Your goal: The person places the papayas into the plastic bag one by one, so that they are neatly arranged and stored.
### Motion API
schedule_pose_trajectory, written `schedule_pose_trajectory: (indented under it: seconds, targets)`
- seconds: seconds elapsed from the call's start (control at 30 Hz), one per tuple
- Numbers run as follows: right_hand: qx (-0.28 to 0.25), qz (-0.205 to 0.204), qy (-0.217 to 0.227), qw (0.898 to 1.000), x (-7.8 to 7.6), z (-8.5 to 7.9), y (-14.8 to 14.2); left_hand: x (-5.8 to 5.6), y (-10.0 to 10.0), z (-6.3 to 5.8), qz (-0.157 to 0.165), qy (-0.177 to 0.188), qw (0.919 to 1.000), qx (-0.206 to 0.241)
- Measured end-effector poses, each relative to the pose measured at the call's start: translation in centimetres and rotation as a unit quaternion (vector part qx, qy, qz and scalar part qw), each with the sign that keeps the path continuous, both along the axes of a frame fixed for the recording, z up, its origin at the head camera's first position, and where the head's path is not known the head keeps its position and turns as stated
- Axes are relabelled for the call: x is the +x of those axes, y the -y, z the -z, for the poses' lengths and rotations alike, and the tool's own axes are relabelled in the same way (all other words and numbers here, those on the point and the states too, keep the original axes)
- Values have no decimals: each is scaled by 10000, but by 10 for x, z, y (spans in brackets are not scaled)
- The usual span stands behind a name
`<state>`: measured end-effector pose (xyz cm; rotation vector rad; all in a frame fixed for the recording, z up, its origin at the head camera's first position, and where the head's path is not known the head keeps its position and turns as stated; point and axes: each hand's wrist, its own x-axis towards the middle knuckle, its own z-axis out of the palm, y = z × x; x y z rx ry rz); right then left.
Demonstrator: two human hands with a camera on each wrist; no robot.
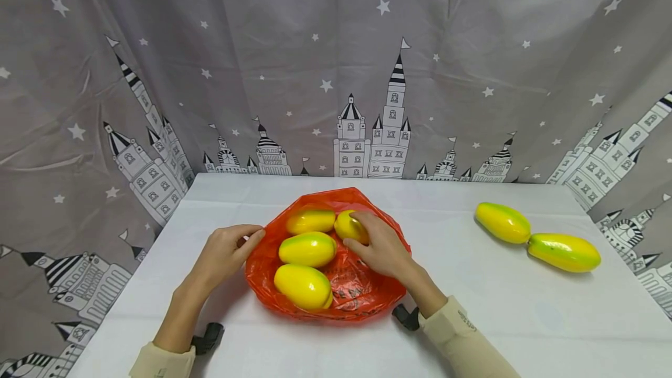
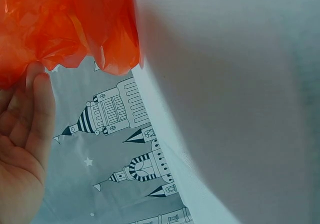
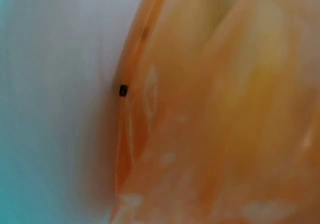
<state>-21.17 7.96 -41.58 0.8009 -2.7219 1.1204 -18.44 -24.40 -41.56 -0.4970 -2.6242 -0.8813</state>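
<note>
Yellow fruit [image 1: 345,226] in right grip [image 1: 383,246]

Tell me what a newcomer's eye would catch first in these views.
Probably the open red plastic bag on the white table, with four yellow fruits inside. The right hand grips one of them at the bag's far side, while the left hand pinches the left rim. Two more fruits lie on the table at the right.
</note>
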Motion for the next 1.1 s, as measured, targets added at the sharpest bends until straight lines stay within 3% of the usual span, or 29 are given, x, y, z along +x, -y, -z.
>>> schedule_pose_trajectory:
  seconds: [0.6, 1.1]
  targets:
    - [-391, 24, 34, 9992, 8, -2, 1, 0, 0, 0, -13, 26, 10000, 11]
    - [-525, -108, 50, 9985, 21, -13, -7, 0, -1, 1, -7, -26, 10000, -42]
